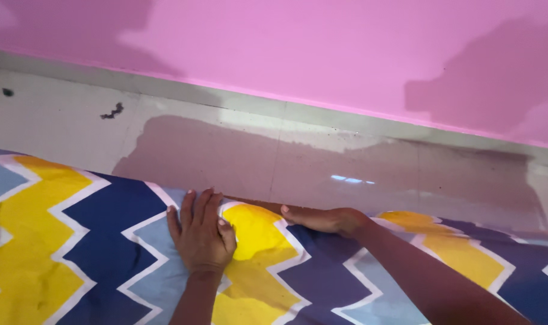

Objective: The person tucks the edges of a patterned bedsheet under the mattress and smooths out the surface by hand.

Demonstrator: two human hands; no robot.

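Head view, looking down at the far edge of a bed. Nearest the camera, filling the lower half of the frame, lies a bedsheet (75, 241) printed in zigzag bands of yellow, navy, pale blue and white; it runs from the left edge to the lower right corner.

The left hand (201, 232) rests palm down on the sheet at lower centre, its fingers (195, 204) extended and held close together, tips just at the cloth's far edge, thumb set apart to the right. It holds nothing and presses flat.

The right hand (325, 218), just right of centre, lies along the same edge with the forearm entering from the lower right. Its fingers point left and seem to curl over or under the hem; whether they pinch the cloth cannot be told, since the tips are hidden.

Judged from this pose, the step in hand is smoothing and tucking the sheet's far edge. The next move would call for a steady flat press from one hand while the other slides along the hem without dragging the pattern askew.

Beyond the sheet, a pale glossy floor (286, 162) crosses mid-frame, bearing a dark fleck (112, 111) at upper left, shadows and a small bright reflection. Farthest, a pink wall (298, 48) fills the top, with darker shadowed patches at both upper corners.
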